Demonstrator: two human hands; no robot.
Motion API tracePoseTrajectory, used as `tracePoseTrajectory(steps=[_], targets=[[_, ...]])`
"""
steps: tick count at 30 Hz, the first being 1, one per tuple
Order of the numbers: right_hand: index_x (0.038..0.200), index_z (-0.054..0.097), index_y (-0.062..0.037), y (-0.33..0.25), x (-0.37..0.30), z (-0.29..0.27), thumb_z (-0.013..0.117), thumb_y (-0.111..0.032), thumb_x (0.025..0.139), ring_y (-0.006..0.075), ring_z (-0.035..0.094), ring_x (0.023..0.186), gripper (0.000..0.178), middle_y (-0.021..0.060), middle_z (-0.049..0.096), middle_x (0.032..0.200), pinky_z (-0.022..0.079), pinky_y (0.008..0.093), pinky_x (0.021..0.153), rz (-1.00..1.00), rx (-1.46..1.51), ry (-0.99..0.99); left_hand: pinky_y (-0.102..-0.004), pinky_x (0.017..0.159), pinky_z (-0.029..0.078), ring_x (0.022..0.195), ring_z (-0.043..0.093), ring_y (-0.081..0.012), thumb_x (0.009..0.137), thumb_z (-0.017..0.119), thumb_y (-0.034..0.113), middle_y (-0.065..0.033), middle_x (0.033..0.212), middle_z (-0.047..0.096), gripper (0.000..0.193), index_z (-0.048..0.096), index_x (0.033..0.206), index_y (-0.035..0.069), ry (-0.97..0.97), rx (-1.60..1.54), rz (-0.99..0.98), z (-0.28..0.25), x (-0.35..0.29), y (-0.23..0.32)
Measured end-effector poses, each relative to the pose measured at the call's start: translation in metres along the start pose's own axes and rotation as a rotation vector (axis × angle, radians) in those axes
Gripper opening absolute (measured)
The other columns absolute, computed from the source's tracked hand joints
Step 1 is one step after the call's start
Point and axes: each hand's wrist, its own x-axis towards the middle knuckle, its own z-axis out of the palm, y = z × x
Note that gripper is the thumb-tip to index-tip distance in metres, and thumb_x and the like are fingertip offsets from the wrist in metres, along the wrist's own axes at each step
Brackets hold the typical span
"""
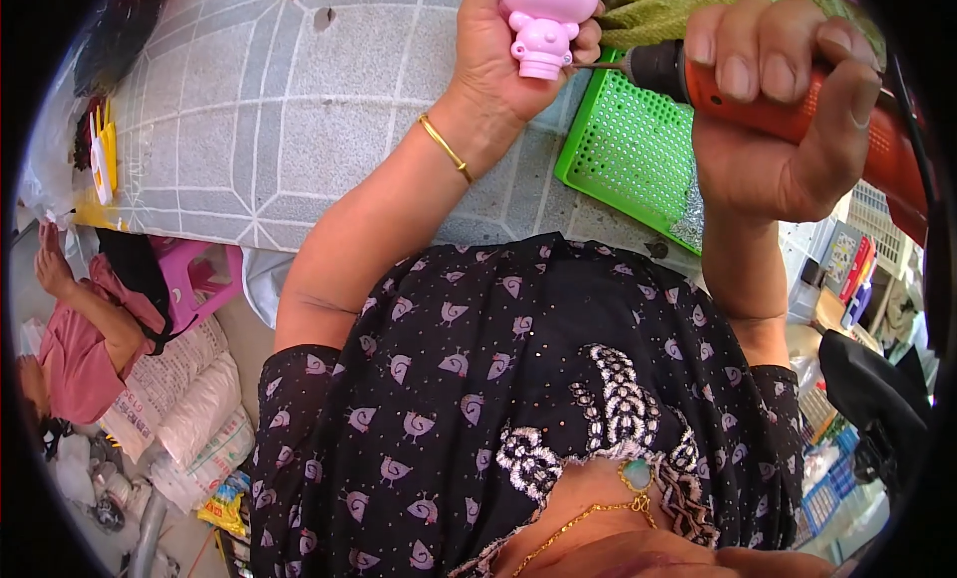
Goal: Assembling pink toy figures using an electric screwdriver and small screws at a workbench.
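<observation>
At the top middle, my left hand [498, 98] is closed round a shiny pink plastic figure [544, 38] with a big rounded top and a small bear-like body. My right hand [763, 159] grips an orange-red power screwdriver [758, 105] with a black chuck, held level. Its thin bit [596, 66] points left and reaches the side of the figure near its ribbed base, where a small metal screw seems to sit. Whether the bit touches it I cannot tell. Below the tool lies a green perforated tray [638, 144], with small silvery screws heaped in its near right corner.
A grey patterned cloth [349, 70] covers the table. Olive-green fabric [648, 15] lies at the far right. At left, a person in a pink top [95, 349] sits near a pink stool [194, 279] and stacked sacks [184, 399]. Crates [877, 219] stand at right.
</observation>
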Motion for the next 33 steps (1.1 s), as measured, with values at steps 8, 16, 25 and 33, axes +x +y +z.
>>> tracePoseTrajectory(steps=[8,16,25,33], targets=[[0.114,0.06,-0.0139,0.0,0.003,-0.001,0.046,-0.03,0.1,0.0143,0.047,0.074,0.026,-0.0026,0.049,0.081,0.039,0.036,0.076,0.006,-0.016,0.047,-0.034,0.045,0.046,0.055,0.06,-0.0248,0.091,0.052,0.053,-0.0125,0.077,0.066,0.047,0.062,0.104,0.01,-0.025,0.015,0.007,0.003,0.0,-0.002],[0.113,0.06,-0.0137,0.006,0.003,-0.001,0.047,-0.03,0.1,0.0145,0.047,0.074,0.025,-0.0023,0.049,0.081,0.04,0.0365,0.076,-0.001,0.0,0.037,-0.0342,0.045,0.046,0.054,0.059,-0.0246,0.091,0.053,0.053,-0.0119,0.077,0.065,0.045,0.062,0.104,0.011,0.01,0.009,0.024,0.002,-0.002,0.0],[0.115,0.059,-0.0142,0.006,0.001,-0.001,0.045,-0.028,0.101,0.0148,0.047,0.074,0.025,-0.002,0.049,0.081,0.04,0.0369,0.074,-0.015,-0.039,0.031,-0.0332,0.045,0.044,0.054,0.058,-0.0238,0.091,0.053,0.053,-0.0114,0.076,0.065,0.045,0.062,0.104,0.011,0.002,-0.006,0.005,0.006,-0.001,-0.002],[0.101,0.057,-0.0148,0.013,-0.004,0.009,0.046,-0.026,0.101,0.015,0.048,0.068,0.016,-0.0007,0.048,0.078,0.043,0.0377,0.071,-0.056,-0.142,0.026,-0.0318,0.045,0.043,0.054,0.057,-0.0221,0.09,0.054,0.053,-0.0089,0.074,0.063,0.043,0.062,0.102,0.012,0.022,-0.028,-0.051,0.005,-0.003,0.001]])
